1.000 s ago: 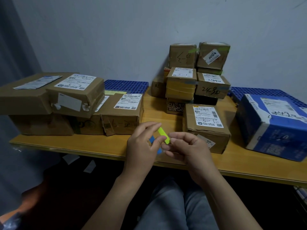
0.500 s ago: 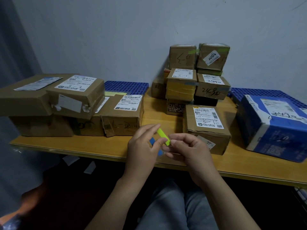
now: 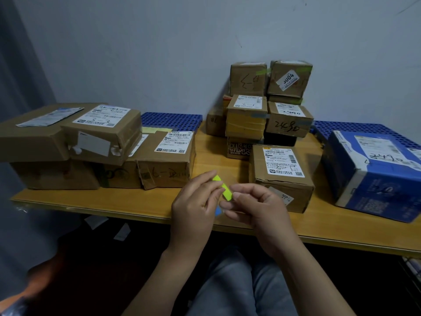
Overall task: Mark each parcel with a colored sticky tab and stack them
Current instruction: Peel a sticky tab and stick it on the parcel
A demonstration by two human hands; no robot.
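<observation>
Tab (image 3: pixel 224 189), narrow neon-yellow strip, aslant in left hand (image 3: pixel 193 204)

Matt brown cardboard parcels (image 3: pixel 281 176); smooth wood table (image 3: pixel 114 199); perforated blue mat (image 3: pixel 170 120), probably plastic.

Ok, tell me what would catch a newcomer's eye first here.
The yellow-green sticky tab, pinched between the left hand and right hand over the front edge of the table. Next the blue box at the right, and the stack of brown parcels against the wall.
</observation>
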